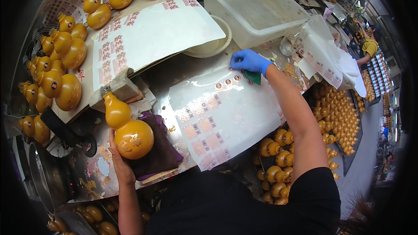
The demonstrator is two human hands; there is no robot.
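Note:
My bare left hand (123, 165) is wrapped around the lower side of a yellow-brown gourd-shaped bottle (134, 139), which tilts over a dark purple cloth (159, 156). Faint lettering marks its round belly. In a blue glove, my right hand (250, 62) pinches at the far edge of a translucent decal sheet (244, 109). A flat green piece (252, 76) sticks out from under its palm; its kind is unclear. Just left of these fingers lie several small round decals (228, 82). Rows of reddish decals (204, 135) cover the sheet's left part. The gloved fingertips hide what they pinch.
Gourd bottles (61, 74) crowd the left side. Another decal sheet (161, 35) lies on a raised board, with a white basin (209, 48) and a large plastic tub (257, 11) beyond. More bottles (335, 109) fill the floor at right. A person (370, 45) works far off.

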